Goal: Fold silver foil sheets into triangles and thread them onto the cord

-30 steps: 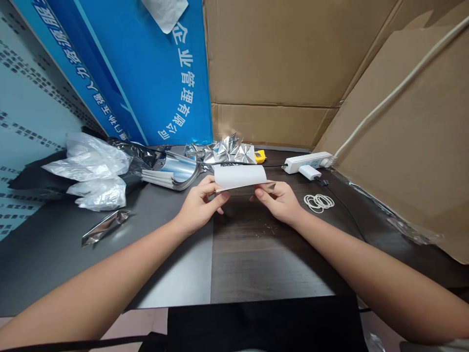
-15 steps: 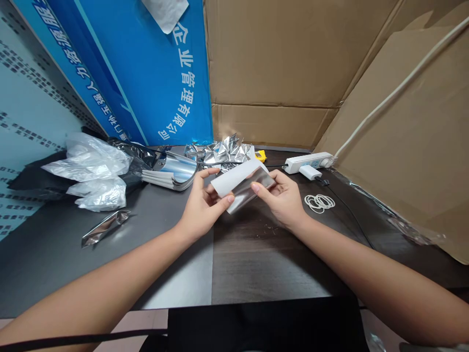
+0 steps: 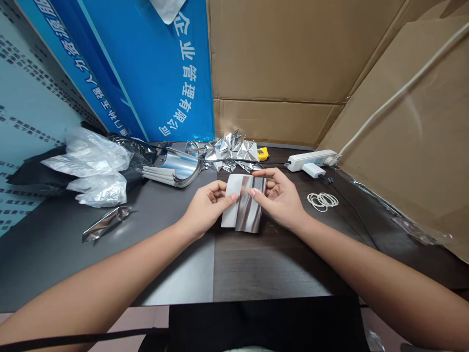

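Both my hands hold a small silver foil pouch (image 3: 245,210) upright over the dark table (image 3: 256,259), its long side now vertical. My left hand (image 3: 205,208) pinches its left edge with thumb and fingers. My right hand (image 3: 280,198) grips the top right part, thumb on the shiny front and fingers behind. Just beyond the hands lies a heap of folded foil pieces (image 3: 227,149). A curved stack of flat foil pouches (image 3: 176,171) rests to the left of it.
Crumpled clear plastic bags (image 3: 91,171) and one loose foil pouch (image 3: 104,224) lie at the left. A white power strip (image 3: 311,159) with a plug, a small yellow object (image 3: 262,154) and white rubber bands (image 3: 322,200) sit at the right. Cardboard walls (image 3: 403,146) and a blue banner (image 3: 146,73) enclose the table.
The pouch has been turned from lying crosswise, white side up, to standing lengthwise with its shiny face toward me. Both hands shifted their grip and moved slightly closer together.
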### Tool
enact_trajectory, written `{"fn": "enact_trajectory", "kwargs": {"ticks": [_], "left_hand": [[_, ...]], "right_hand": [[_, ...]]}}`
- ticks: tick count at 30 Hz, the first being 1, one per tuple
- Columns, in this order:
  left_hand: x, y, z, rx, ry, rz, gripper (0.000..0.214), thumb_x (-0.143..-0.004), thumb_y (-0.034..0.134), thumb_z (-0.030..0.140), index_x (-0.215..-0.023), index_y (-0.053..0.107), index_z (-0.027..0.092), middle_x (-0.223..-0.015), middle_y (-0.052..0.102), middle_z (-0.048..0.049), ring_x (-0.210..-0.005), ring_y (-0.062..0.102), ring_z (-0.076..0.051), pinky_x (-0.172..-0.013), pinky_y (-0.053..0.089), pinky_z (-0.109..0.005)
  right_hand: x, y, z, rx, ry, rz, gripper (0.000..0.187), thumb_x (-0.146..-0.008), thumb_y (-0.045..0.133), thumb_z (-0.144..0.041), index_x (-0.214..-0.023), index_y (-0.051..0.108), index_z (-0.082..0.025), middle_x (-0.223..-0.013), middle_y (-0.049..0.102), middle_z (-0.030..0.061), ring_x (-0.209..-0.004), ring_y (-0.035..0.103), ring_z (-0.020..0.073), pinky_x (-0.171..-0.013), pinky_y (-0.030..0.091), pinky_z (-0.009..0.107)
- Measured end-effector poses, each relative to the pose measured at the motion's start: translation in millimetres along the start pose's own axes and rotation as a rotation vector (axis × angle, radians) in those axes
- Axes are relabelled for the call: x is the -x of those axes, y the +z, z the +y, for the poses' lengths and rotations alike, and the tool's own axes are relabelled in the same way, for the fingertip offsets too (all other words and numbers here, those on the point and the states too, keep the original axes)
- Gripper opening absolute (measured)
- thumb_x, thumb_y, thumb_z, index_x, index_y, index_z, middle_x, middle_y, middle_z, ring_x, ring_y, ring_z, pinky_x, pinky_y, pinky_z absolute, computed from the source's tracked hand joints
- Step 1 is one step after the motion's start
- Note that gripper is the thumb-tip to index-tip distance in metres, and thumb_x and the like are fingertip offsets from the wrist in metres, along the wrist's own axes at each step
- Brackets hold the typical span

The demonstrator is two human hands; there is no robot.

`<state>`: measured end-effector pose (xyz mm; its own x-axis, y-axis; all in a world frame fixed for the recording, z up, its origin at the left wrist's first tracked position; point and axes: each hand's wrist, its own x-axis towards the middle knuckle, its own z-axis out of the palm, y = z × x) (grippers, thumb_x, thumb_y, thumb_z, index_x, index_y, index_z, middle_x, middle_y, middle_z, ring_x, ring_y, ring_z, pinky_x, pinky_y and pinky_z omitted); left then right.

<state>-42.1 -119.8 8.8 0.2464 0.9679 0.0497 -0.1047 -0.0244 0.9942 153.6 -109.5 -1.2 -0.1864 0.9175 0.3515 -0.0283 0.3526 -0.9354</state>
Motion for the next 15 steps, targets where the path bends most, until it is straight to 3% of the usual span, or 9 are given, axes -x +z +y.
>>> {"fn": "enact_trajectory", "kwargs": {"ticks": [4,8,15], "left_hand": [[1.9,0.2,1.8,-0.153,0.095,-0.008,0.04,-0.074,0.083,0.048,-0.082,0.062,0.015,-0.076,0.068,-0.0003,-0.066,0.061,-0.011,-0.059,0.048,-0.02],[5.6,1.5,4.9,-0.199,0.031,-0.059,0.045,-0.078,0.075,0.059,-0.084,0.06,0.016,-0.065,0.06,0.0021,-0.05,0.055,-0.011,-0.044,0.048,-0.023],[7.5,1.4,0.8,-0.313,0.075,0.01,0.038,-0.079,0.076,0.049,-0.074,0.054,0.018,-0.06,0.055,0.0027,-0.048,0.056,-0.011,-0.041,0.047,-0.021]], "right_hand": [[1.3,-0.6,-0.4,0.07,-0.035,0.007,0.036,-0.082,0.077,-0.04,-0.109,0.06,-0.023,-0.084,0.068,0.0023,-0.074,0.068,0.0173,-0.069,0.058,0.032],[2.5,-0.8,-2.8,0.141,-0.051,-0.014,0.034,-0.083,0.076,-0.038,-0.11,0.063,-0.022,-0.078,0.067,0.0006,-0.069,0.065,0.0158,-0.066,0.058,0.031],[6.7,1.1,-7.4,0.241,-0.06,-0.073,0.033,-0.084,0.074,-0.037,-0.112,0.066,-0.023,-0.08,0.069,0.0009,-0.066,0.065,0.0148,-0.063,0.059,0.03]]}}
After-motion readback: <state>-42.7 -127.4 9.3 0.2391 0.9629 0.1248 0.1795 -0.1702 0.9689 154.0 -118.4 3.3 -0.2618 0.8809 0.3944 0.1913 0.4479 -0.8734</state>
